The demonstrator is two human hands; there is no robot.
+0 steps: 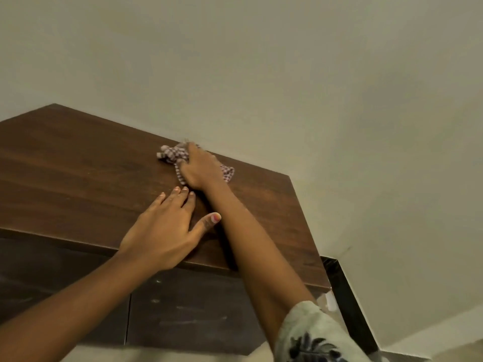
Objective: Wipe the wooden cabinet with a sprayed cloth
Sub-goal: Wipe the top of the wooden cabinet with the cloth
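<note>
Nearest me, my right sleeve (pixel 311 333), pale with a dark printed motif, sits at the bottom edge. Below the top panel, the dark front doors (pixel 188 309) of the wooden cabinet (pixel 78 173) show faint smudges and a vertical seam between them. My left hand (pixel 163 231) lies flat on the cabinet top near its front edge, fingers (pixel 180 194) spread wide, palm down, thumb out to the right almost touching my right forearm, holding nothing. My right forearm crosses over the front edge and reaches further back. My right hand (pixel 200 169) presses down on the checkered cloth (pixel 173 154), fingers closed over it; the cloth is bunched, one end sticking out left of the hand, another corner showing on the right. Cloth sits on the cabinet top close to the back edge, just beside the wall (pixel 261 74); whether it touches the wall is hard to tell. Behind, plain pale wall fills the rest, with a dark strip (pixel 347 301) running down right of the cabinet.
</note>
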